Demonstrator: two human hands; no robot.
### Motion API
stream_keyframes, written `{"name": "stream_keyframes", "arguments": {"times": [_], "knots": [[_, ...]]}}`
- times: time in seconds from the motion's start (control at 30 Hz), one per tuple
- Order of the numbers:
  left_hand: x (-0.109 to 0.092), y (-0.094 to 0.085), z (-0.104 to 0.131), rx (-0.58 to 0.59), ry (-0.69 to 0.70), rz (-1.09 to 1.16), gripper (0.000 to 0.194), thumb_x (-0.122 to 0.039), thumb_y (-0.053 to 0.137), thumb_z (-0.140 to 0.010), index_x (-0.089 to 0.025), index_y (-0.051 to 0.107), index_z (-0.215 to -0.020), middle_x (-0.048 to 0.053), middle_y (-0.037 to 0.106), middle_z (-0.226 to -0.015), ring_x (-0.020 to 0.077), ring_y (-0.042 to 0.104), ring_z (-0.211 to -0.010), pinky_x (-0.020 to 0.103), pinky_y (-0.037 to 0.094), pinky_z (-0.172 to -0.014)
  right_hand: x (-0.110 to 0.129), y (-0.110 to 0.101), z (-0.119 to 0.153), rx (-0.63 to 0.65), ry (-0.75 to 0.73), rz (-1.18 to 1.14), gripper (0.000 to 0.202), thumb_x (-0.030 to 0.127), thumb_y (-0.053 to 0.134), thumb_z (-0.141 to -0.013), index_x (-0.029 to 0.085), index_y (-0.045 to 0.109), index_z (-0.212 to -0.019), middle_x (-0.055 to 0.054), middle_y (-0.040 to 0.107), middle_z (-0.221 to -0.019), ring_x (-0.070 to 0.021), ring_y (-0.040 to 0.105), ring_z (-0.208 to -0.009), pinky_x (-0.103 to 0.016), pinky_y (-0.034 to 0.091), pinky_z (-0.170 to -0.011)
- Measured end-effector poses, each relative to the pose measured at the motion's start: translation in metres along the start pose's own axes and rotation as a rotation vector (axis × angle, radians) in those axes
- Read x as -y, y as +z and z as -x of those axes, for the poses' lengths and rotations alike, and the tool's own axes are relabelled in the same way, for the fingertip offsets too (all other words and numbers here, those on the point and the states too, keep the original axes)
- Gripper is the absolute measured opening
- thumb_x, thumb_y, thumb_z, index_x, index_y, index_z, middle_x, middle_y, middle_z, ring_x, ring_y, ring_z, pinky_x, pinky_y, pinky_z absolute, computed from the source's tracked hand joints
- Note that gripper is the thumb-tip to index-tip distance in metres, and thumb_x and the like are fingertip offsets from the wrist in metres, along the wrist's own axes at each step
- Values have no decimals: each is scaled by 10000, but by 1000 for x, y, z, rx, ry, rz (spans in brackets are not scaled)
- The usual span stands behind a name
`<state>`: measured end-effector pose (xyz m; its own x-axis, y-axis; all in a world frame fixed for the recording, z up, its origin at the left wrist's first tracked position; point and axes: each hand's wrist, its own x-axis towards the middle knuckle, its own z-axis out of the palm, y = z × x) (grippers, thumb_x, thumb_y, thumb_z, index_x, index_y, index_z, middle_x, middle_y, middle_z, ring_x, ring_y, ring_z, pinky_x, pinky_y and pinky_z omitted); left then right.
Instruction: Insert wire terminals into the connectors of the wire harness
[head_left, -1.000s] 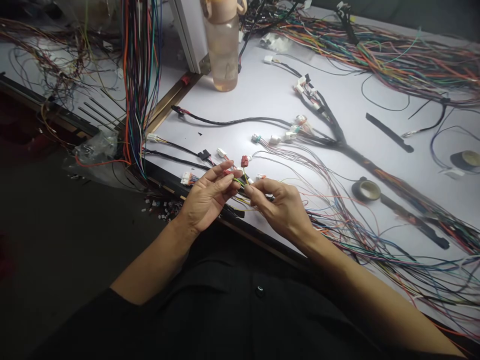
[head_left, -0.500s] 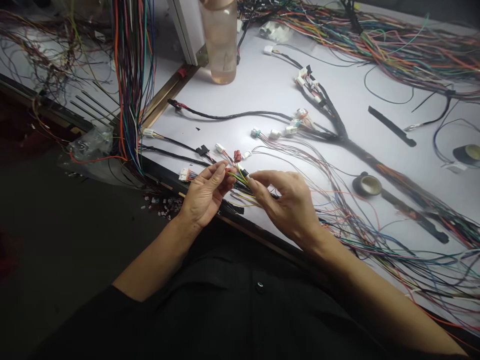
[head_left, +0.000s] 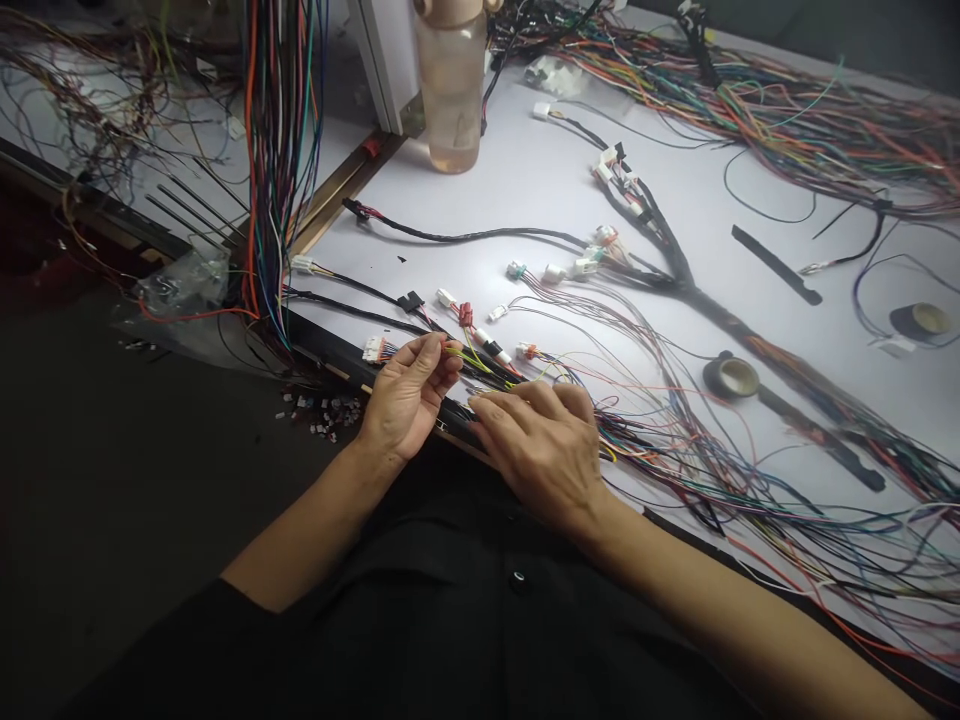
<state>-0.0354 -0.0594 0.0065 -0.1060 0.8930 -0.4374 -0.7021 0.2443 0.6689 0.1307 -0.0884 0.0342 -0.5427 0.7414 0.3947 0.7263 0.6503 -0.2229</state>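
Note:
Near the table's front edge, my left hand point(head_left: 409, 395) pinches the end of some yellow-green wires point(head_left: 472, 357), with a bit of red at its fingertips. My right hand point(head_left: 544, 440) is to the right, bent over the front edge of the harness; its fingertips are partly hidden and what they touch is unclear. Just beyond the hands lie a dark red connector point(head_left: 466, 314), a white and black connector point(head_left: 487, 344) and an orange-white connector point(head_left: 527, 351). A white multi-pin connector point(head_left: 374, 349) is left of my left hand.
A bottle point(head_left: 450, 100) stands at the back. Hanging wires point(head_left: 281, 160) are at left. A taped harness point(head_left: 720, 312) crosses the table, with a black tape roll point(head_left: 731, 377) beside it. Loose wires point(head_left: 757, 500) spread at right, and small parts point(head_left: 322, 412) lie below the edge.
My right hand has moved down and toward me, away from the white and black connector, uncovering the orange-white connector. My left hand keeps its pinch. The view has shifted slightly.

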Motion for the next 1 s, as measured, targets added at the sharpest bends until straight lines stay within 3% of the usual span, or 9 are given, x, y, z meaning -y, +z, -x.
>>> {"name": "stream_keyframes", "arguments": {"times": [0.1, 0.2, 0.43, 0.67, 1.0], "knots": [[-1, -1, 0, 3, 8, 5, 251, -245, 847, -647, -140, 700, -822, -1, 720, -800, 58, 652, -632, 156, 545, -611, 4, 16, -3, 8, 2, 124, 96, 257, 588, -930, 200, 656, -892, -4, 712, -786, -179, 556, -798, -367, 279, -776], [0, -2, 0, 15, 6, 8, 245, -256, 842, -656, -147, 702, -825, 0, 719, -800, 57, 649, -632, 157, 545, -613, 5, 18, -3, -5, 11, 131, 165, 245, 579, -932, 210, 638, -782, 19, 649, -674, -172, 524, -751, -372, 259, -778], [2, 0, 2, 25, -17, 19, 250, -248, 854, -639, -150, 711, -819, -10, 714, -763, 56, 647, -623, 148, 543, -617, 3, -10, -7, -75, 91, -14, 143, 284, 576, -942, 226, 663, -844, 34, 691, -791, -133, 531, -716, -356, 275, -759], [5, 4, 8, 38, -43, 22, 224, -233, 845, -653, -150, 714, -815, -8, 711, -759, 51, 644, -619, 136, 537, -621, -4, -7, -3, -116, 120, -60, 79, 281, 627, -909, 247, 679, -861, 35, 708, -819, -137, 553, -766, -363, 274, -812], [8, 8, 14, 23, -57, -26, 231, -250, 839, -660, -155, 704, -822, -11, 711, -764, 45, 627, -615, 145, 515, -617, -5, -11, -1, -115, 140, -60, 82, 267, 621, -908, 297, 697, -903, 48, 702, -764, -129, 552, -726, -366, 254, -763]]}}
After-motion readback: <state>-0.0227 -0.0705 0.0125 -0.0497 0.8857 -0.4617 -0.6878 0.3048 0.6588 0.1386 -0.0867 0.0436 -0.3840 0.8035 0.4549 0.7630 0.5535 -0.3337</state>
